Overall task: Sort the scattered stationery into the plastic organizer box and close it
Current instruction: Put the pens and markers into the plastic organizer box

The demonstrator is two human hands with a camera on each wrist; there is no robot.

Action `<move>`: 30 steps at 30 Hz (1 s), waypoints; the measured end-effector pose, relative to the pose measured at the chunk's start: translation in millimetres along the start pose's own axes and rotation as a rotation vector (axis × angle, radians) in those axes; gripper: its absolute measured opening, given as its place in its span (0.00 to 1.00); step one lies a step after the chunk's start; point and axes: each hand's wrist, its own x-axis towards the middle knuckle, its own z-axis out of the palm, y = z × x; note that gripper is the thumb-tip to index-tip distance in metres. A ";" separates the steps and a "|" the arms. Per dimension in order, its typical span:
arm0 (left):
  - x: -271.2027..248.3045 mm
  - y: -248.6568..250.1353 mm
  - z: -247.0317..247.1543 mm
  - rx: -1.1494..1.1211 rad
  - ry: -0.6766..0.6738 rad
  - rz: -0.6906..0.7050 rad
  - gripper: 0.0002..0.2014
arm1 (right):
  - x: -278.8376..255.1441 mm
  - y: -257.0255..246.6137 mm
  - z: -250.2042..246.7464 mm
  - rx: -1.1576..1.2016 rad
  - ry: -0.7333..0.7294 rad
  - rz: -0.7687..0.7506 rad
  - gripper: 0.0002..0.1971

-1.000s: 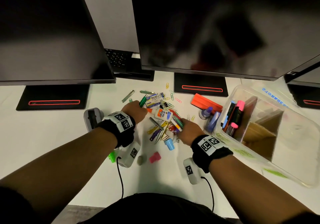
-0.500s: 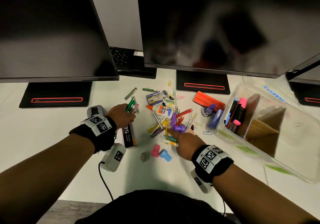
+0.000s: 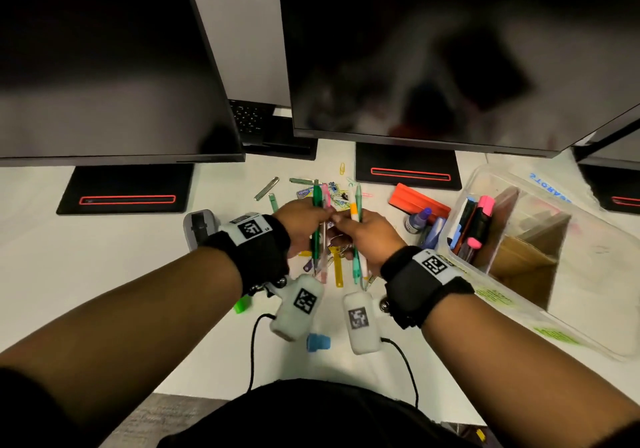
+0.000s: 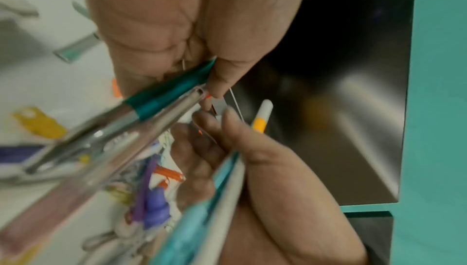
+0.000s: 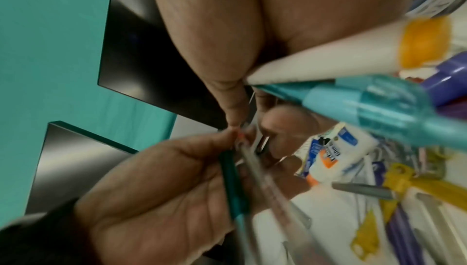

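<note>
In the head view my left hand [image 3: 311,221] grips a green pen [image 3: 316,202] and a pink-tinted clear pen [image 3: 325,195], both held upright. My right hand [image 3: 351,228] grips a teal pen [image 3: 357,198] and a white pen with an orange band [image 3: 353,210]. The two hands meet fingertip to fingertip above the pile of stationery [image 3: 337,264]. The left wrist view has the green pen [image 4: 171,91] pinched under my thumb. The right wrist view has the teal pen [image 5: 366,105] and the white pen [image 5: 341,53] in my right hand. The clear plastic organizer box [image 3: 512,300] stands open at the right and holds several markers [image 3: 479,221].
Two dark monitors [image 3: 433,49] on black stands overhang the back of the white desk. A grey tape dispenser [image 3: 201,226] sits left of my hands. An orange-red block [image 3: 419,202] and a purple-capped bottle [image 3: 417,221] lie beside the box. A blue cap [image 3: 317,342] lies near me.
Both hands have risen off the pile and come together at its middle. The right hand, which was reaching flat into the pile, now holds two pens. The left hand keeps its pens.
</note>
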 end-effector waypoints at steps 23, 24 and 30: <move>26.6 -50.7 -6.4 1.187 -0.082 0.242 0.12 | 8.5 3.9 -177.1 -0.057 0.720 0.124 0.13; 26.9 -50.5 -9.1 1.214 -0.070 0.283 0.12 | 14.1 10.9 -182.1 -0.129 0.698 0.180 0.21; 26.1 -45.1 -38.2 1.397 0.037 0.341 0.16 | -27.6 -22.8 -134.8 -0.605 0.652 0.156 0.20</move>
